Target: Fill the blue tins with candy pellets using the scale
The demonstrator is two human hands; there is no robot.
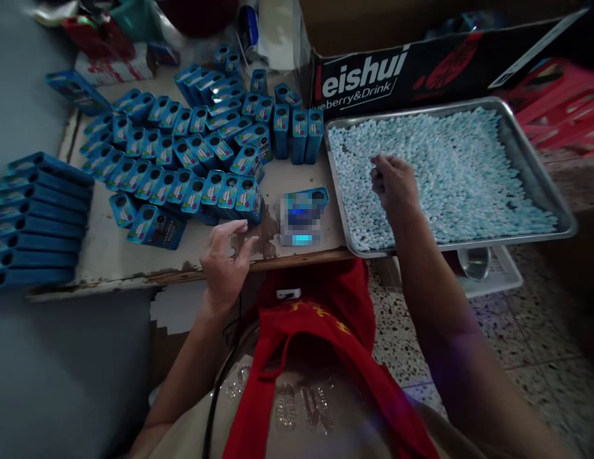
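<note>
My left hand (226,260) hovers at the table's front edge, thumb and fingers apart with nothing between them. Closest to it are small blue boxes (249,194) with round dark openings on top, standing in rows. My right hand (395,182) is over the left part of a metal tray (562,213), its fingers curled together in a pinch; what they hold, if anything, is hidden. Small pale blue and white pellets (459,172) cover most of the tray. Between my hands, a blue box (318,196) lies at a small blurred device (301,223) with a lit blue display.
More blue boxes (38,223) are stacked flat at the left end of the worn table (297,173). Behind the tray stands a black printed carton (363,80). A red plastic piece (559,105) is at the far right. Below the tray sits a white container (504,274).
</note>
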